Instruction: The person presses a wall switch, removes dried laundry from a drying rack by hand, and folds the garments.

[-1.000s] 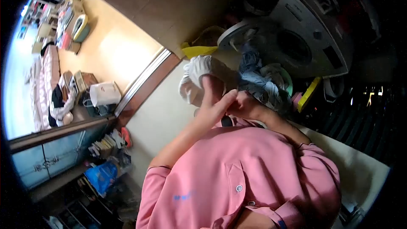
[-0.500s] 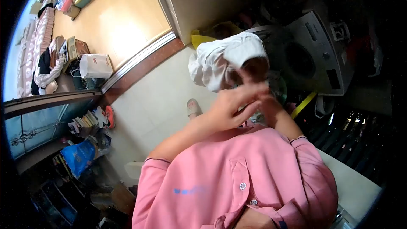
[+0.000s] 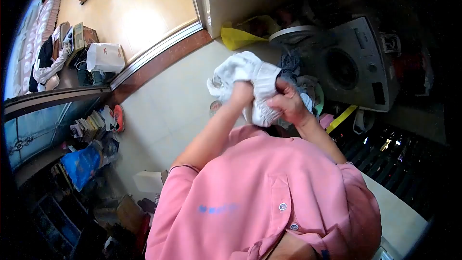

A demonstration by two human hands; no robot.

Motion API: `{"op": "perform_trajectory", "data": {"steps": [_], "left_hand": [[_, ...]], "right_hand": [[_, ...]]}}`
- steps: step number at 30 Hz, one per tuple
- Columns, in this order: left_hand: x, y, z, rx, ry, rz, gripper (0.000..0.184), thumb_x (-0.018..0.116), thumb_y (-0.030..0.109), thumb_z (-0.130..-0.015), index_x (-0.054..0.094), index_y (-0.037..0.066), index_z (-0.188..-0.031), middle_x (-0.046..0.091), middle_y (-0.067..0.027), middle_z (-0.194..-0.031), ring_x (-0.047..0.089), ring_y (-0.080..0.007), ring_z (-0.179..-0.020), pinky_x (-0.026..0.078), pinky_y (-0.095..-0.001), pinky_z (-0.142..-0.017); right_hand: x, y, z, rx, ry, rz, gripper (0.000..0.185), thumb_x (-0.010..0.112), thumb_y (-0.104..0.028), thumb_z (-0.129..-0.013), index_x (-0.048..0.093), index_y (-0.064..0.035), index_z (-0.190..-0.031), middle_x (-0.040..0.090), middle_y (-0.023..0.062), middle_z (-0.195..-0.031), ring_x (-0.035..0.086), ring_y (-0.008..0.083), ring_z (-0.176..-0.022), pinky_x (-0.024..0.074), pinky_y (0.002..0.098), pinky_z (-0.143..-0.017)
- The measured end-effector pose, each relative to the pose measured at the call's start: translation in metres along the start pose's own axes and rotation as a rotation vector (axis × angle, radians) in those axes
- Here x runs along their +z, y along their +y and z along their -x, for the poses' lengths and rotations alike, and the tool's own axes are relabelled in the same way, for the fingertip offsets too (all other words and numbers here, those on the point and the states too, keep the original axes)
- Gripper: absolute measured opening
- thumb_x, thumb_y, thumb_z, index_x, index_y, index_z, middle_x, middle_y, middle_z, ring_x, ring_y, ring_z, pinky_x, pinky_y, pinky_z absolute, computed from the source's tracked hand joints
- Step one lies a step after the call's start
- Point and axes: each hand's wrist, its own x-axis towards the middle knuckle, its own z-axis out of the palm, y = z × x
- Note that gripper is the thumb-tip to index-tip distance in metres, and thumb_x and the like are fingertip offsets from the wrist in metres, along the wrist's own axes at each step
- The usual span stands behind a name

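A white garment point(image 3: 263, 84) with a gathered, elastic-looking edge hangs bunched in front of my chest. My left hand point(image 3: 243, 92) reaches into its folds, and the cloth hides the fingers. On the other side, my right hand point(image 3: 288, 103) has its fingers curled around the gathered edge, with the thumb over the outside. What kind of garment it is, I cannot tell. Beyond my right hand, a heap of dark and pale clothes point(image 3: 290, 65) lies beside a green-rimmed basin point(image 3: 320, 97), partly hidden.
A front-loading washing machine point(image 3: 353, 67) stands at the right. A yellow bag point(image 3: 237, 37) lies near the doorway sill point(image 3: 159, 57). To the left are books point(image 3: 88, 127), an orange shoe point(image 3: 118, 118) and a blue bag point(image 3: 83, 163). A dark slatted rack point(image 3: 385, 159) stands at lower right.
My left hand, blurred in front of the garment before, is now in its folds. The garment has come lower, and my right hand now shows gripping its edge. My view has shifted slightly.
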Motion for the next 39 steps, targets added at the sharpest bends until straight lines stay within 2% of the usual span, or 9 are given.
{"op": "perform_trajectory", "data": {"steps": [3, 16, 19, 21, 23, 25, 31, 35, 39], "left_hand": [[-0.019, -0.049, -0.018, -0.094, -0.075, -0.234, 0.017, 0.052, 0.014, -0.086, 0.056, 0.003, -0.099, 0.058, -0.0124, -0.093, 0.055, -0.0251, -0.088, 0.043, -0.0329, -0.079], [-0.018, -0.089, 0.03, 0.156, -0.301, -0.843, 0.031, 0.052, 0.03, -0.087, 0.06, 0.013, -0.112, 0.06, -0.005, -0.105, 0.055, -0.0201, -0.095, 0.043, -0.0306, -0.082], [-0.02, -0.104, 0.005, -0.494, -0.499, -0.368, 0.05, 0.058, 0.025, -0.079, 0.05, 0.007, -0.125, 0.05, -0.0115, -0.127, 0.047, -0.0196, -0.117, 0.039, -0.0321, -0.093], [-0.031, -0.068, 0.058, -0.234, -0.475, 0.229, 0.03, 0.057, 0.017, -0.085, 0.057, 0.009, -0.114, 0.056, -0.0088, -0.118, 0.051, -0.0213, -0.107, 0.039, -0.0335, -0.093], [-0.05, 0.081, 0.055, -0.097, -0.488, -0.401, 0.025, 0.058, 0.008, -0.079, 0.058, 0.007, -0.105, 0.058, -0.0121, -0.108, 0.054, -0.0224, -0.098, 0.042, -0.035, -0.088], [-0.074, 0.117, 0.056, -0.341, -0.593, -0.336, 0.023, 0.055, 0.013, -0.083, 0.058, 0.003, -0.104, 0.061, -0.0136, -0.091, 0.059, -0.0267, -0.088, 0.045, -0.0333, -0.078], [-0.06, 0.126, 0.088, 0.55, 0.096, -0.787, 0.033, 0.063, 0.016, -0.08, 0.056, -0.001, -0.107, 0.06, -0.0179, -0.099, 0.057, -0.0358, -0.097, 0.045, -0.0404, -0.083], [-0.043, 0.114, 0.064, 0.148, -0.009, -0.566, 0.035, 0.07, 0.017, -0.07, 0.061, 0.003, -0.1, 0.063, -0.0143, -0.087, 0.061, -0.0333, -0.081, 0.049, -0.037, -0.071], [-0.07, 0.122, 0.044, 0.288, 0.116, -0.169, 0.024, 0.052, -0.002, -0.078, 0.059, 0.0, -0.101, 0.064, -0.0081, -0.079, 0.06, -0.015, -0.073, 0.048, -0.0285, -0.067]], "right_hand": [[0.012, 0.025, 0.005, 0.107, -0.103, 0.047, 0.01, 0.053, -0.002, -0.072, 0.046, -0.0087, -0.074, 0.046, -0.0051, -0.068, 0.04, 0.003, -0.062, 0.032, 0.0196, -0.057], [0.015, 0.06, 0.008, 0.069, -0.138, -0.029, 0.013, 0.053, 0.002, -0.077, 0.048, -0.0097, -0.077, 0.041, -0.007, -0.068, 0.035, 0.0007, -0.059, 0.0285, 0.018, -0.051], [-0.003, 0.07, -0.01, -0.001, 0.028, 0.074, 0.01, 0.057, -0.003, -0.081, 0.05, -0.0103, -0.081, 0.05, -0.0051, -0.072, 0.046, 0.0023, -0.065, 0.0398, 0.0193, -0.06], [-0.022, 0.057, -0.025, 0.025, 0.161, -0.044, 0.009, 0.056, -0.003, -0.082, 0.051, -0.0103, -0.083, 0.054, -0.0034, -0.076, 0.051, 0.0036, -0.069, 0.0435, 0.0205, -0.063], [-0.054, 0.054, -0.038, 0.011, 0.309, -0.145, 0.007, 0.056, -0.006, -0.083, 0.051, -0.0116, -0.083, 0.052, -0.0051, -0.076, 0.051, 0.0034, -0.068, 0.0425, 0.0209, -0.059], [-0.053, 0.042, -0.037, -0.05, 0.297, -0.116, 0.007, 0.057, -0.007, -0.085, 0.051, -0.0115, -0.084, 0.052, -0.0043, -0.076, 0.051, 0.0043, -0.068, 0.0425, 0.0211, -0.059], [-0.022, -0.002, -0.033, -0.051, 0.222, -0.382, 0.008, 0.06, -0.013, -0.087, 0.054, -0.0108, -0.091, 0.054, -0.0034, -0.081, 0.052, 0.0061, -0.075, 0.0446, 0.0218, -0.069], [0.001, -0.037, -0.03, -0.069, 0.029, -0.412, 0.015, 0.06, -0.019, -0.088, 0.054, -0.009, -0.097, 0.057, -0.0005, -0.088, 0.053, 0.0077, -0.082, 0.0444, 0.0231, -0.077], [-0.016, -0.045, -0.03, -0.516, -0.002, -0.043, 0.052, 0.071, -0.028, -0.08, 0.041, -0.0078, -0.117, 0.051, 0.0017, -0.105, 0.049, 0.0106, -0.099, 0.0418, 0.0258, -0.087]]}}
